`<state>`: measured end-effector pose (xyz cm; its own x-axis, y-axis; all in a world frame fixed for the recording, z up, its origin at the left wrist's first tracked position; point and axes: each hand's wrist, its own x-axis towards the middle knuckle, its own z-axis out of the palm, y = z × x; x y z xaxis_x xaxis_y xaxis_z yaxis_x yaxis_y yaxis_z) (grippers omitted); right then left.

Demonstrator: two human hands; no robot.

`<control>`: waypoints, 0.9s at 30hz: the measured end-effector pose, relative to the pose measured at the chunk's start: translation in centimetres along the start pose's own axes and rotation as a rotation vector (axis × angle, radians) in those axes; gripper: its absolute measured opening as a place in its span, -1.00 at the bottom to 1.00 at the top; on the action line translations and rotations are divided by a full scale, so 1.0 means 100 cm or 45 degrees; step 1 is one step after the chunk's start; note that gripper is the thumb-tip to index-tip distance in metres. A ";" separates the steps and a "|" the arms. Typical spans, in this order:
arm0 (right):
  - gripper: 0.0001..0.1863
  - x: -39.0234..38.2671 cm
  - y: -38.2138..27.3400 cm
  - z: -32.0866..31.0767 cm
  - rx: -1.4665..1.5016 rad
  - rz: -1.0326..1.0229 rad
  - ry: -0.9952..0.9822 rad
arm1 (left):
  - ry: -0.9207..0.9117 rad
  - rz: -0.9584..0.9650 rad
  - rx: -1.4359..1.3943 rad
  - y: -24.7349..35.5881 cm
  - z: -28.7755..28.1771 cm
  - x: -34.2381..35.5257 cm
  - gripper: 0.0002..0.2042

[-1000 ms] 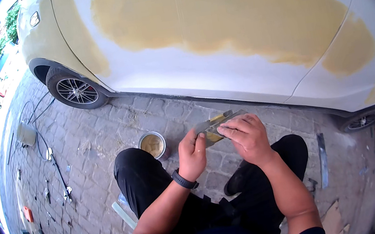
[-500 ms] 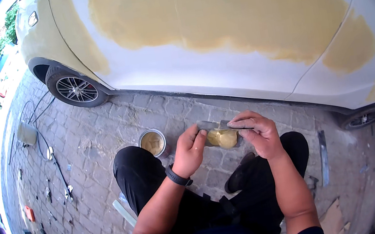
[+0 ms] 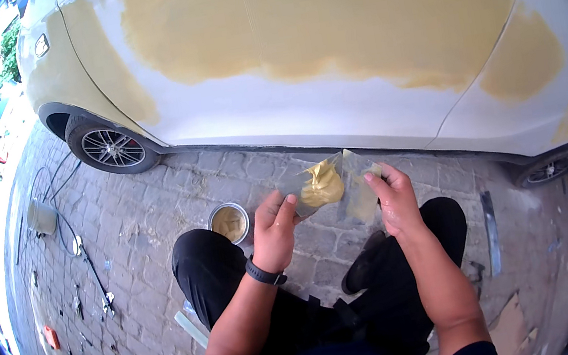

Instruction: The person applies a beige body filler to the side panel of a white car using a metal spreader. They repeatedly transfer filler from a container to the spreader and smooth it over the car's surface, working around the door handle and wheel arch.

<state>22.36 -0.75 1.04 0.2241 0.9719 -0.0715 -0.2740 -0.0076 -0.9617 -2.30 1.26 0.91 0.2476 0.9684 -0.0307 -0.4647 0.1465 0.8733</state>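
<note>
Your hands each pinch a thin, flat plate: the left hand (image 3: 275, 230) has its plate (image 3: 306, 208) under a glossy, folded mound of yellow putty (image 3: 322, 183), the right hand (image 3: 398, 201) a smeared second plate (image 3: 360, 193) just beside it. Both sit over rough grey paving (image 3: 137, 229), between the smooth white car (image 3: 251, 101), with matte tan patches (image 3: 320, 25), and your knees (image 3: 201, 254), near a round tin (image 3: 248, 225).

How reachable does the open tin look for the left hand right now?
Probably yes: the open tin appears just left of the left hand, nothing visible between, though that hand holds a flat plate bearing yellow paste.
</note>
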 end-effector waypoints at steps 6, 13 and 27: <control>-0.87 -0.001 0.010 0.019 0.055 0.026 0.011 | -0.114 0.107 0.499 -0.002 0.004 -0.007 -0.78; -0.83 -0.011 -0.031 0.029 0.097 -0.392 -0.076 | -0.395 0.224 0.956 0.013 0.015 -0.015 -0.76; -0.77 -0.020 -0.056 0.019 -0.679 -0.760 -0.564 | 0.105 0.143 0.385 0.008 0.008 -0.012 -0.72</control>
<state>21.63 -2.23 7.07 -0.2194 0.8500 0.4790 0.2652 0.5244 -0.8091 -2.33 0.03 2.03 0.1336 0.9900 0.0453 -0.2083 -0.0166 0.9779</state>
